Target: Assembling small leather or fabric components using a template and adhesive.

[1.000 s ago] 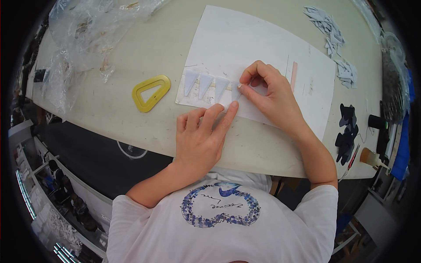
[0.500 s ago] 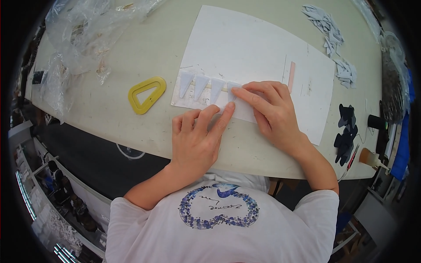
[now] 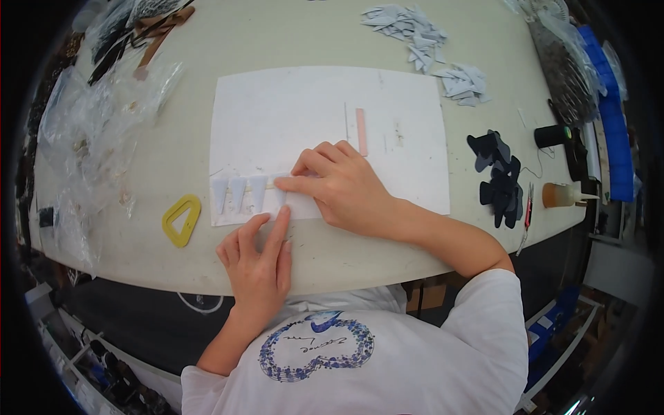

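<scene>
A white board (image 3: 277,104) lies on the table before me. Along its near left edge several pale tapered pieces (image 3: 258,189) stand in a row, wide ends away from me, over a thin cream strip. My right hand (image 3: 353,190) reaches across with its index finger stretched to the wide end of the rightmost piece (image 3: 280,196). At that piece's narrow end rests the index fingertip of my left hand (image 3: 254,257), its other fingers loosely bent and apart. Neither hand grasps anything. Part of the rightmost piece is hidden under my fingers.
A pink strip (image 3: 361,131) lies on the board. Left are a yellow triangular frame (image 3: 169,225) and crumpled clear plastic (image 3: 76,152). Pale grey offcuts (image 3: 408,24) pile up behind. To the right lie dark pieces (image 3: 503,190), a red-handled tool (image 3: 529,207), a squeeze bottle (image 3: 561,195) and a dark spool (image 3: 551,135).
The whole view has shifted, so the board and hands appear farther left and squarer to me. Both index fingers stay at the rightmost tapered piece.
</scene>
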{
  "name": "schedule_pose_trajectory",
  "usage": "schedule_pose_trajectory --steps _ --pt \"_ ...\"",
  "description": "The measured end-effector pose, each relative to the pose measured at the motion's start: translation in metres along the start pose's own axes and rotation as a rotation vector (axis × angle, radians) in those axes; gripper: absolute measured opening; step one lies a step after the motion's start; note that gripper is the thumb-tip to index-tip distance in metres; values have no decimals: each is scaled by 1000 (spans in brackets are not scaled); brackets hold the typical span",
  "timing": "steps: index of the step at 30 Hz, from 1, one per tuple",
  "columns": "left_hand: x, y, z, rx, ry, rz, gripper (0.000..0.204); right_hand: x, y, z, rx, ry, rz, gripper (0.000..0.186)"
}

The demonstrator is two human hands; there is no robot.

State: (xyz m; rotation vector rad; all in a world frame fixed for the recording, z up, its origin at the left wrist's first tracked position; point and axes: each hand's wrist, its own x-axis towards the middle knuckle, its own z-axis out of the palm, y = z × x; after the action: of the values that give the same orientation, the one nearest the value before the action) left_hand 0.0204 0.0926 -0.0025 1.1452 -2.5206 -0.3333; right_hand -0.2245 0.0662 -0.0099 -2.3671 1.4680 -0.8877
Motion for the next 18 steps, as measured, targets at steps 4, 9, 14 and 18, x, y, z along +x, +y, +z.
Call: schedule_pose_trajectory --steps 4,9,14,18 --pt "-6 -6 1 -68 24 -42 55 10 35 -27 195 181 170 31" --pt "-9 -8 2 -168 107 -75 49 -28 157 -120 -533 344 464 24" --pt "-9 -8 0 -212 95 -106 46 -48 197 -130 -774 108 603 23" --pt "-9 -8 1 -197 154 -75 44 -44 203 -136 -679 174 606 19"
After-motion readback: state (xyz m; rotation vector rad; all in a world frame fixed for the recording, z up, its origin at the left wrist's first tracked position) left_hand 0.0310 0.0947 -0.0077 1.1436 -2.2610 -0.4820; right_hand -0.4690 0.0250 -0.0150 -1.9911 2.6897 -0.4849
